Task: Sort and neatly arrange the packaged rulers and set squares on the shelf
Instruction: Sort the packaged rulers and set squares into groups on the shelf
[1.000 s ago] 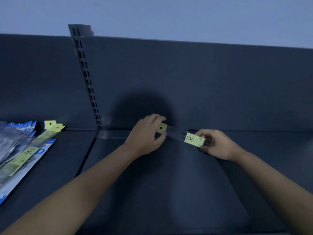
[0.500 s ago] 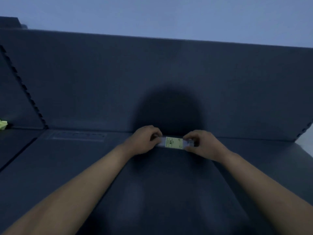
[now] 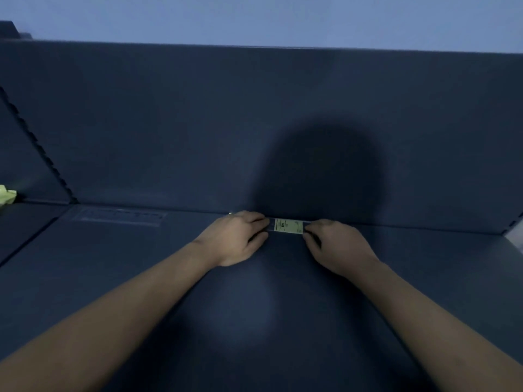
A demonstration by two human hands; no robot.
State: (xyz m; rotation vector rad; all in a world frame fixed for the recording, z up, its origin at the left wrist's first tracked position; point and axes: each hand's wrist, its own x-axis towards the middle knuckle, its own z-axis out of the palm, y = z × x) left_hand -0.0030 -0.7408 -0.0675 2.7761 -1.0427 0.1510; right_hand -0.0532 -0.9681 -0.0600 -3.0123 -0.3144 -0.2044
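Left hand [image 3: 239, 239] grip: fingers curled over the left end of the packaged ruler [image 3: 286, 226], thumb under the near edge, pinching it. Right hand [image 3: 341, 247] grip: same on the right end, fingertips closed on the pack. Only the short middle stretch with the yellow label shows between the two hands; both ends are covered.

The ruler lies flat, long side running left-right, at the far edge of the shelf [image 3: 254, 306], just beside or touching the back panel [image 3: 198, 123]; cannot tell which. A tiny glint shows just left of the left knuckles, too small to identify.

Both forearms reach in from the near corners and rest low over the shelf. The dark blue shelf top is bare between and around the arms, with open room left and right of the hands along the back edge. A round shadow [image 3: 319, 171] sits on the back panel straight above the ruler.

Far left of the hands, a faint rectangular sticker [image 3: 121, 218] lies on the shelf by the back edge. Further left is a slotted upright [image 3: 39, 154], with a seam [image 3: 28, 244] running from it toward the near left. Beyond that, a bit of yellow-green packaging [image 3: 6, 195] is cut off by the frame. Another slotted strip [image 3: 512, 225] marks the right end of the back panel. Pale blue wall [image 3: 254, 18] shows above the panel top edge.
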